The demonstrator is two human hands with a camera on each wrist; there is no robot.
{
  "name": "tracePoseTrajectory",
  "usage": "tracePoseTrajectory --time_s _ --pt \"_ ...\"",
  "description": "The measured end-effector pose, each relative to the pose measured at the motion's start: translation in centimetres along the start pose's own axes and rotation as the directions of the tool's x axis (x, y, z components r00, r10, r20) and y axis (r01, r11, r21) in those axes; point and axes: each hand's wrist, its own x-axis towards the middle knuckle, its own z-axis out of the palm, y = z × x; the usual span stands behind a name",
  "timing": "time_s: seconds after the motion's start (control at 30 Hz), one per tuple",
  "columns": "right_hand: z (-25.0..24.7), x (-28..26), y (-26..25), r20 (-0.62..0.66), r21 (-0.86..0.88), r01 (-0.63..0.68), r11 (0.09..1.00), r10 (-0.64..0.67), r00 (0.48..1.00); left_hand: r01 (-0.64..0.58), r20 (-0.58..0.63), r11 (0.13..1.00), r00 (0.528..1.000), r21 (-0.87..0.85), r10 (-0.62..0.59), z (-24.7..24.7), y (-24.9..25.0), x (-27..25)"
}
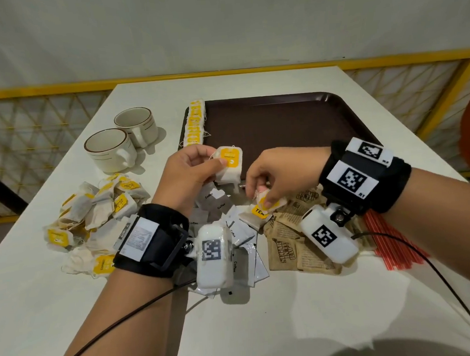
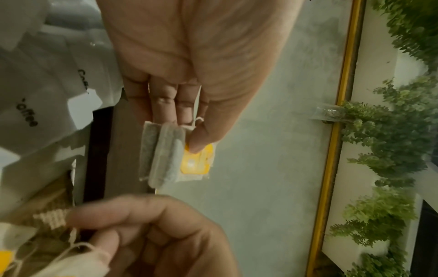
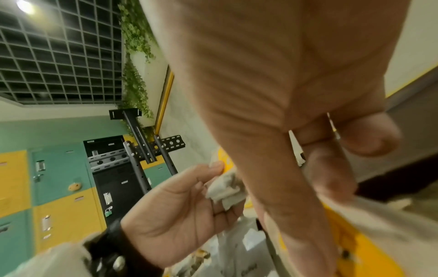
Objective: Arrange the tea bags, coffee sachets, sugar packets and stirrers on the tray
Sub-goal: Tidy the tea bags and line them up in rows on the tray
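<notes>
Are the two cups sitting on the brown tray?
No, both cups stand on the white table, to the left of the brown tray.

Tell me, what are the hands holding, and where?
Left hand pinches a tea bag by its edge; right hand pinches another tea bag at its top.

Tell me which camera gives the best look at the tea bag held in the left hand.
The left wrist view: the tea bag fills mid-frame, thumb on its yellow tag, filter paper sharp. The head view shows it whole but smaller, held by the left hand above the tray's near edge. In the right wrist view it is blurred, half hidden.
</notes>
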Motion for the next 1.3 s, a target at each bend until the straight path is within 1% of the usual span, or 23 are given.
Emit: tracePoseTrajectory --time_s 0.07,0.13,0.17,0.23,0.3,0.37,0.4,0.43,0.47,0.57,0.63,0.7,0.8,0.87,0.9,0.93,0.97,1.0,1.03,1.07,1.13,1.17,1.3 --pt "-1.0 -0.6 0.1 -0.058 0.005 -0.007 1.000 0.008 0.998 -0.006 -0.008 1.000 1.000 0.004 0.006 0.0 -0.1 0.0" --pt "-2.0 -1.5 0.1 -0.143 0.051 0.000 0.999 0.008 0.990 -0.018 -0.022 1.000 1.000 -0.001 0.018 0.0 -0.2 0.0" --pt "-2.5 -1.8 0.1 -0.192 0.100 0.018 0.995 0.002 0.981 -0.025 -0.029 1.000 0.999 -0.003 0.025 0.0 -0.3 0.1" --pt "-2.8 -2.2 -0.2 -0.260 0.264 0.092 0.960 -0.021 0.965 -0.035 -0.035 0.999 0.999 -0.006 0.035 -0.1 -0.4 0.1" --pt "-2.3 -2.2 -0.7 -0.276 0.490 0.162 0.856 -0.024 0.961 -0.045 -0.024 0.999 0.999 -0.007 0.045 -0.1 -0.3 0.1" --pt "-1.5 -1.6 -1.0 -0.287 0.703 0.186 0.687 0.035 0.957 -0.059 -0.007 0.998 0.998 -0.001 0.059 0.0 -0.1 0.0" --pt "-1.0 -1.3 -1.0 -0.302 0.764 0.191 0.616 0.081 0.950 -0.060 0.001 0.998 0.998 0.000 0.060 0.1 0.0 -0.1" --pt "-0.5 -0.9 -1.1 -0.326 0.792 0.195 0.578 0.130 0.937 -0.059 0.013 0.998 0.998 -0.003 0.059 0.2 0.1 -0.2" --pt "-0.1 -0.6 -1.1 -0.352 0.799 0.200 0.567 0.172 0.920 -0.057 0.029 0.998 0.998 -0.009 0.057 0.2 0.1 -0.2" --pt "0.8 0.1 -1.1 -0.403 0.800 0.212 0.561 0.241 0.883 -0.047 0.056 0.999 0.997 -0.004 0.047 0.2 0.3 -0.3" --pt "1.0 0.3 -1.0 -0.391 0.813 0.194 0.548 0.268 0.880 -0.048 0.071 0.999 0.996 -0.004 0.048 0.1 0.4 -0.3" --pt "1.2 0.5 -0.9 -0.365 0.840 0.176 0.513 0.296 0.883 -0.037 0.081 0.999 0.996 -0.034 0.040 0.2 0.5 -0.4" --pt "1.2 0.5 -0.8 -0.328 0.866 0.158 0.475 0.300 0.896 -0.026 0.099 0.999 0.995 -0.031 0.029 0.3 0.4 -0.5" --pt "1.0 0.3 -0.5 -0.273 0.868 0.106 0.485 0.288 0.918 -0.046 0.068 0.999 0.997 0.020 0.044 0.1 0.2 -0.4" --pt "0.8 0.0 -0.3 -0.230 0.854 0.064 0.517 0.263 0.937 -0.054 0.039 0.998 0.998 0.033 0.053 -0.1 0.1 -0.2" --pt "0.7 -0.4 -0.1 -0.182 0.804 0.016 0.594 0.221 0.958 -0.055 0.003 0.998 0.998 0.034 0.055 -0.3 0.0 -0.1" --pt "0.5 -0.7 0.1 -0.132 0.701 -0.030 0.713 0.170 0.977 -0.055 -0.028 0.998 0.998 0.021 0.056 -0.5 0.0 0.1" --pt "0.5 -0.9 0.1 -0.077 0.552 -0.059 0.832 0.122 0.990 -0.056 -0.054 0.998 0.997 -0.003 0.056 -0.6 0.0 0.2" --pt "0.6 -1.0 0.0 -0.023 0.390 -0.068 0.918 0.084 0.996 -0.057 -0.071 0.998 0.996 -0.026 0.055 -0.7 0.1 0.3" --pt "0.8 -0.9 -0.2 0.014 0.242 -0.063 0.968 0.061 0.998 -0.055 -0.078 0.997 0.996 -0.046 0.051 -0.8 0.1 0.3" --pt "1.3 -0.5 -0.5 0.037 0.025 -0.054 0.998 0.053 0.998 -0.049 -0.075 0.997 0.996 -0.057 0.045 -0.6 0.2 0.3" --pt "1.5 -0.3 -0.5 0.036 -0.030 -0.055 0.998 0.056 0.998 -0.046 -0.072 0.997 0.997 -0.055 0.042 -0.5 0.2 0.2" --pt "2.2 0.2 -0.4 -0.005 -0.056 -0.086 0.995 0.086 0.996 -0.038 -0.063 0.998 0.997 -0.045 0.035 -0.4 0.1 0.2"
